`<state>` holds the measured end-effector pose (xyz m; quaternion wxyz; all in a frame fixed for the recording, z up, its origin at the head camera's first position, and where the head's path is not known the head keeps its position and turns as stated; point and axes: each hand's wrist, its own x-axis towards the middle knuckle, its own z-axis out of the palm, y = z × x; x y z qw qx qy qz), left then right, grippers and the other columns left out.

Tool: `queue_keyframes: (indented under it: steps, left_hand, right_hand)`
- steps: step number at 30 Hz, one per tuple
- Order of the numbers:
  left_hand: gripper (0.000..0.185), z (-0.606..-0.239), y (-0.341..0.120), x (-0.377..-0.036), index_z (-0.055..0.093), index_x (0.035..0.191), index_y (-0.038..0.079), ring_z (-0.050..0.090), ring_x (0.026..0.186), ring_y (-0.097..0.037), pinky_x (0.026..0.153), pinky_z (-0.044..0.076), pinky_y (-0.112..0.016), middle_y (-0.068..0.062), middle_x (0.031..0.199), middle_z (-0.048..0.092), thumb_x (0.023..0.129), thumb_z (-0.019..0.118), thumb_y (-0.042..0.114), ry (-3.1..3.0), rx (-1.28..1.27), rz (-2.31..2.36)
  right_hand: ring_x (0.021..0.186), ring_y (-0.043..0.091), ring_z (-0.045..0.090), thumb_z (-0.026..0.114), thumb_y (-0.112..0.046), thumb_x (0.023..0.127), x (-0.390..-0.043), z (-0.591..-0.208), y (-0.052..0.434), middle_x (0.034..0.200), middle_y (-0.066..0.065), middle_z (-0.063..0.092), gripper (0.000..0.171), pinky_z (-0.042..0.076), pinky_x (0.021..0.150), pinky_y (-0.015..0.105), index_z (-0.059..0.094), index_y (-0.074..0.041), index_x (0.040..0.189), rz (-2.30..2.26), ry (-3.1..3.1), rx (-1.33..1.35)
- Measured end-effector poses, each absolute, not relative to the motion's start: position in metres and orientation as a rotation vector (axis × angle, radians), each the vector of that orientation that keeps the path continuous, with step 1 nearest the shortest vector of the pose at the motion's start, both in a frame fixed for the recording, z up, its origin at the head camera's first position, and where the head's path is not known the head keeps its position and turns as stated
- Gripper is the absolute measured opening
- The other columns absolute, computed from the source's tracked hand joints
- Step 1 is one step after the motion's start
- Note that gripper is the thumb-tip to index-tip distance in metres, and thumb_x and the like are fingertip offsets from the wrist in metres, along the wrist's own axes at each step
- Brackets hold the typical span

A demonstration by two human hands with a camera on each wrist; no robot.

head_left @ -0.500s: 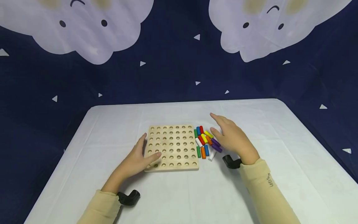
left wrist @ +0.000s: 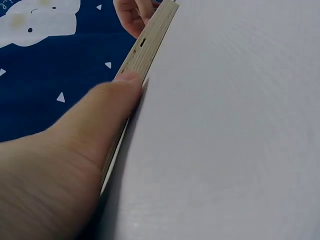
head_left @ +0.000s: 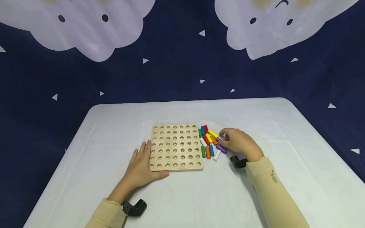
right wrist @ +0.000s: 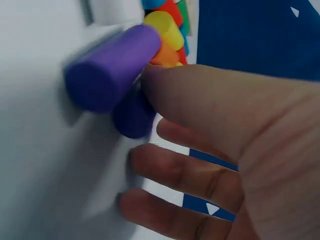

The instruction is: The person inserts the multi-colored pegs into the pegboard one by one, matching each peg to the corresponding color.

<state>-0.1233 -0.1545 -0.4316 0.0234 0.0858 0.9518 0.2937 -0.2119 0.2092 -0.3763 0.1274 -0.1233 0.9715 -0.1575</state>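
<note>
Two purple pegs lie at R side of mixed pegs; R hand, thumb & fingers bent, is at the rear one, grip can't be confirmed. L hand, fingers extended, rests along L & front edges of board, prob. vs. sliding. Board sits flat on table, just L of pegs, likely for short reach.

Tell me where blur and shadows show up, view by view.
Head: pegboard looks sharp, a soft shadow beside the right sleeve; left wrist: a shadow along the pegboard's edge; right wrist: the nearest purple peg looks blurred, with soft shadows on the white tabletop.
</note>
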Motion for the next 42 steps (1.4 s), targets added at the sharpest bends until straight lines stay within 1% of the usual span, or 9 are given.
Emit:
queue_keyframes:
  steps: [3, 8, 12, 18, 20, 24, 28, 34, 42]
  left_hand:
    - [0.144, -0.431, -0.152, -0.121, 0.010, 0.158, -0.003, 0.009, 0.154, -0.039, 0.125, 0.004, -0.057, -0.023, 0.165, 0.013, 0.059, 0.077, 0.078, 2.984, 0.280, 0.873]
    - [0.144, -0.431, -0.151, -0.116, 0.011, 0.158, -0.003, 0.011, 0.154, -0.039, 0.125, 0.006, -0.057, -0.022, 0.165, 0.015, 0.059, 0.076, 0.080, 3.012, 0.261, 0.833]
    - [0.146, -0.432, -0.149, -0.113, 0.011, 0.158, -0.003, 0.012, 0.154, -0.037, 0.125, 0.006, -0.055, -0.021, 0.165, 0.015, 0.057, 0.075, 0.081, 3.021, 0.246, 0.823]
    - [0.146, -0.432, -0.142, -0.113, 0.010, 0.158, -0.001, 0.011, 0.155, -0.034, 0.126, 0.004, -0.053, -0.018, 0.166, 0.013, 0.057, 0.073, 0.084, 3.028, 0.244, 0.827]
    - [0.145, -0.432, -0.139, -0.114, 0.010, 0.158, 0.000, 0.011, 0.155, -0.033, 0.126, 0.005, -0.053, -0.018, 0.166, 0.014, 0.058, 0.073, 0.083, 3.030, 0.244, 0.834]
    - [0.145, -0.433, -0.134, -0.115, 0.011, 0.158, 0.000, 0.012, 0.155, -0.032, 0.126, 0.005, -0.052, -0.017, 0.166, 0.015, 0.058, 0.073, 0.083, 3.037, 0.245, 0.834]
    - [0.144, -0.436, -0.127, -0.117, 0.010, 0.158, 0.000, 0.012, 0.155, -0.030, 0.127, 0.005, -0.050, -0.016, 0.166, 0.015, 0.058, 0.073, 0.083, 3.028, 0.259, 0.837]
    - [0.145, -0.437, -0.119, -0.118, 0.011, 0.158, 0.000, 0.014, 0.155, -0.030, 0.127, 0.006, -0.050, -0.017, 0.165, 0.017, 0.057, 0.072, 0.085, 3.024, 0.275, 0.837]
    - [0.145, -0.434, -0.117, -0.119, 0.011, 0.158, -0.001, 0.015, 0.155, -0.030, 0.127, 0.007, -0.050, -0.017, 0.165, 0.017, 0.058, 0.073, 0.083, 3.032, 0.297, 0.819]
  right_hand:
    - [0.077, 0.021, 0.055, 0.071, -0.025, 0.090, -0.211, -0.378, 0.209, 0.090, 0.006, 0.064, 0.035, 0.046, 0.067, 0.033, 0.067, -0.007, 0.120, -0.443, 2.838, -0.340]
    - [0.078, 0.021, 0.056, 0.066, -0.023, 0.095, -0.210, -0.378, 0.210, 0.090, 0.007, 0.065, 0.032, 0.048, 0.070, 0.034, 0.066, -0.006, 0.122, -0.472, 2.836, -0.368]
    - [0.082, 0.022, 0.056, 0.062, -0.022, 0.097, -0.214, -0.377, 0.212, 0.098, 0.009, 0.065, 0.030, 0.048, 0.073, 0.033, 0.063, -0.009, 0.124, -0.665, 2.810, -0.381]
    - [0.085, 0.023, 0.058, 0.064, -0.024, 0.097, -0.227, -0.370, 0.206, 0.109, 0.010, 0.065, 0.022, 0.048, 0.076, 0.031, 0.057, -0.010, 0.113, -0.945, 2.774, -0.361]
    - [0.085, 0.023, 0.058, 0.066, -0.024, 0.096, -0.232, -0.368, 0.200, 0.107, 0.010, 0.064, 0.023, 0.049, 0.076, 0.031, 0.057, -0.010, 0.110, -1.008, 2.769, -0.367]
    - [0.082, 0.023, 0.059, 0.069, -0.026, 0.094, -0.244, -0.364, 0.182, 0.103, 0.008, 0.065, 0.023, 0.050, 0.069, 0.030, 0.059, -0.011, 0.108, -1.081, 2.764, -0.416]
    - [0.079, 0.022, 0.059, 0.072, -0.026, 0.092, -0.254, -0.364, 0.165, 0.099, 0.006, 0.067, 0.021, 0.050, 0.063, 0.030, 0.060, -0.013, 0.104, -1.054, 2.783, -0.465]
    - [0.082, 0.021, 0.061, 0.074, -0.025, 0.090, -0.263, -0.368, 0.150, 0.098, 0.004, 0.071, 0.019, 0.049, 0.070, 0.031, 0.062, -0.014, 0.099, -0.926, 2.828, -0.485]
    - [0.090, 0.021, 0.066, 0.076, -0.025, 0.089, -0.263, -0.370, 0.143, 0.099, 0.004, 0.076, 0.017, 0.052, 0.080, 0.037, 0.064, -0.016, 0.098, -0.757, 2.906, -0.507]
